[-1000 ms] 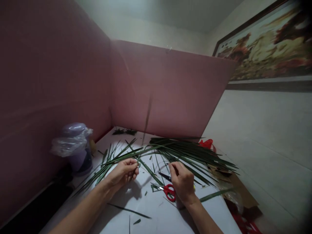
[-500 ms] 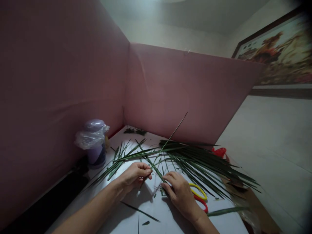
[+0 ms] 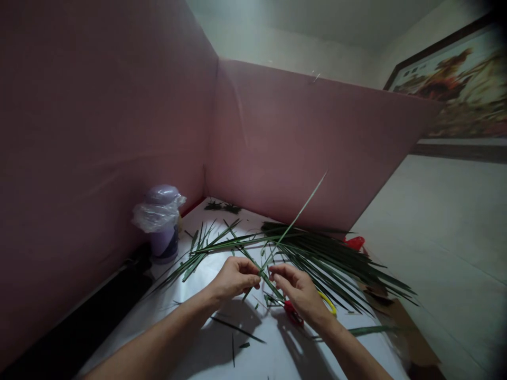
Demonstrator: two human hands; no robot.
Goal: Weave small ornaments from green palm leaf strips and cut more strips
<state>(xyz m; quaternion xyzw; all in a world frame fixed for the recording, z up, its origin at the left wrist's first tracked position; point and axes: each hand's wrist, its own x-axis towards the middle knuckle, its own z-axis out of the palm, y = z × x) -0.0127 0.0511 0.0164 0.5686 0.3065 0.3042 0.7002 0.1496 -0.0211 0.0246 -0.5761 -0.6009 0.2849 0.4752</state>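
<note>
Above the table (image 3: 190,364), the left hand (image 3: 236,278) pinches a strip (image 3: 303,208) slanting up rightward; the right hand (image 3: 298,291) curls near it, grip unclear. I judge it light, springy, easily split: pinch low, flat.

Strip (image 3: 306,207) is showing pale green, leaf pile (image 3: 317,248) is running dark green. Scissors handle (image 3: 293,314) is reading red, other loop (image 3: 331,305) yellow. Worktop (image 3: 257,364) is showing white, partition (image 3: 285,137) plain dusty pink. Tub (image 3: 160,244) is showing lilac with a dark patch. Picture (image 3: 471,95) is mixing orange, cream, brown.
</note>
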